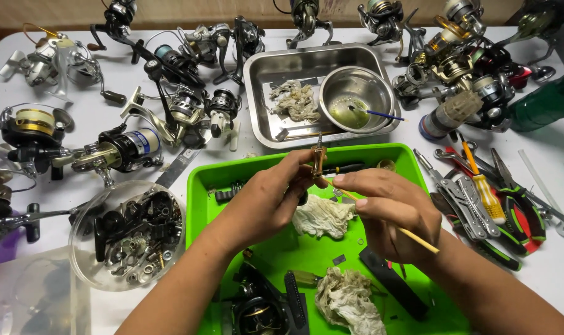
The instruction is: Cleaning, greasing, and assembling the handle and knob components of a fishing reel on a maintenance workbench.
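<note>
nearest, rags (347,301) lie on the green tray (412,162). above it, the left hand (269,198) pinches a small brass part (319,158) upright, while the right hand (390,208) is closed on a thin brush (418,240) touching it. beyond sit a steel pan (263,68) and reels (170,105).

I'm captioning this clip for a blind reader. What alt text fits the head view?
Over a green tray, the left hand holds a small brass reel part upright while the right hand touches a thin brush to it. Rags lie in the tray; fishing reels, a steel tray with a bowl, and hand tools crowd the white table.
</note>
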